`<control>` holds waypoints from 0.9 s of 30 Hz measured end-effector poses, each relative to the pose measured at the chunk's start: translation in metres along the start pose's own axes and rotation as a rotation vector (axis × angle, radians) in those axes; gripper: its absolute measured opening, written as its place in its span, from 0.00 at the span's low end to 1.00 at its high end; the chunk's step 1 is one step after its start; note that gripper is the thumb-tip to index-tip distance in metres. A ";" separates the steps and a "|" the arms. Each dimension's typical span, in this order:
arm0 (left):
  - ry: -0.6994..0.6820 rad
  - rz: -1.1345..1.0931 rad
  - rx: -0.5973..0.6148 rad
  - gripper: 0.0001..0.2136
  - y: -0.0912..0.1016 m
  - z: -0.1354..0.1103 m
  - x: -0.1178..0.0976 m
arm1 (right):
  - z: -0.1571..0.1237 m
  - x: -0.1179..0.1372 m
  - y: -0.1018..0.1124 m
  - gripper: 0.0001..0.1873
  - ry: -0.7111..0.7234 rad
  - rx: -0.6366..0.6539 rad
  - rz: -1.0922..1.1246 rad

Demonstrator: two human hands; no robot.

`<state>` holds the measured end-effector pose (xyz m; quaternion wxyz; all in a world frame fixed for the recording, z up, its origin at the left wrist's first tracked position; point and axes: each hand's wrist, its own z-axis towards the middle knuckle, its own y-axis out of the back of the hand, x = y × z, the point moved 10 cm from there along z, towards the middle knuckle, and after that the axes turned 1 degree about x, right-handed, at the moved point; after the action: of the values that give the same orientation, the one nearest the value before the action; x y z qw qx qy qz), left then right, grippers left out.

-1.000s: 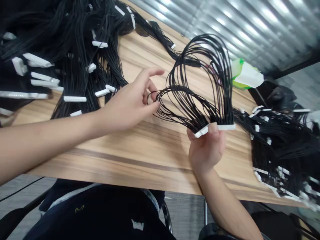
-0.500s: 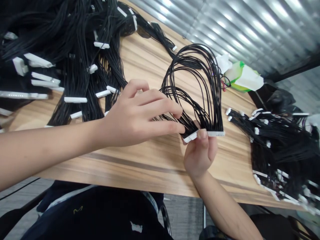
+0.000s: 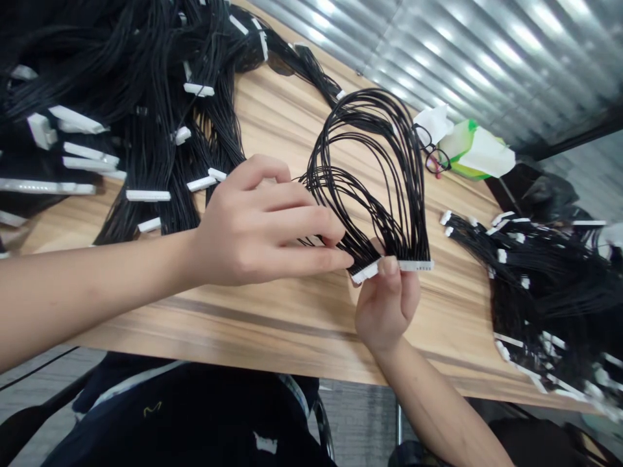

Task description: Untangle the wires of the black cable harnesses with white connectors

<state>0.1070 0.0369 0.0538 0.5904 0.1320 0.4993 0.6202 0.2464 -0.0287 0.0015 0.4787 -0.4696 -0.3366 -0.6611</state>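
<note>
A wire harness (image 3: 411, 175) of black wires is bent into a tall loop, its two white connectors brought nearly end to end. My right hand (image 3: 387, 311) is closed on the connectors from below, the thumb over the inner end of the right connector (image 3: 416, 265). My left hand (image 3: 272, 227) reaches in from the left, palm down. Its index fingertip rests on the wires just above the left connector (image 3: 366, 271), and the other fingers curl over the wires. The left thumb is mostly hidden beneath.
A large heap of black wire harnesses (image 3: 160, 130) covers the table's left. Another pile (image 3: 549, 279) lies at the right. Eyeglasses (image 3: 437, 159) and a green-and-white packet (image 3: 479, 149) are at the back, before a corrugated metal panel (image 3: 452, 58). The wooden table's front edge (image 3: 233, 366) faces me.
Both hands and the harness have shifted slightly left and down. The wire loop has moved left, uncovering more of the eyeglasses. The hold on the connectors looks the same.
</note>
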 end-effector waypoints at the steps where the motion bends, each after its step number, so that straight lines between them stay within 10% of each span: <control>1: -0.009 0.008 0.006 0.15 0.001 0.001 -0.001 | 0.000 0.000 0.001 0.16 0.003 -0.005 -0.001; 10: -0.377 0.240 -0.360 0.10 0.028 -0.016 -0.036 | -0.003 -0.005 0.003 0.16 -0.022 0.007 -0.061; 18: -0.119 0.124 0.074 0.18 -0.013 0.004 -0.012 | -0.002 -0.008 -0.002 0.16 0.011 0.071 -0.098; 27: -0.236 -0.081 0.003 0.22 0.006 -0.001 -0.026 | 0.014 -0.015 0.014 0.15 -0.103 -0.109 0.046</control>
<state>0.1100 0.0157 0.0689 0.6693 0.1849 0.4321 0.5754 0.2652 -0.0153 -0.0081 0.4497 -0.5359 -0.3131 -0.6423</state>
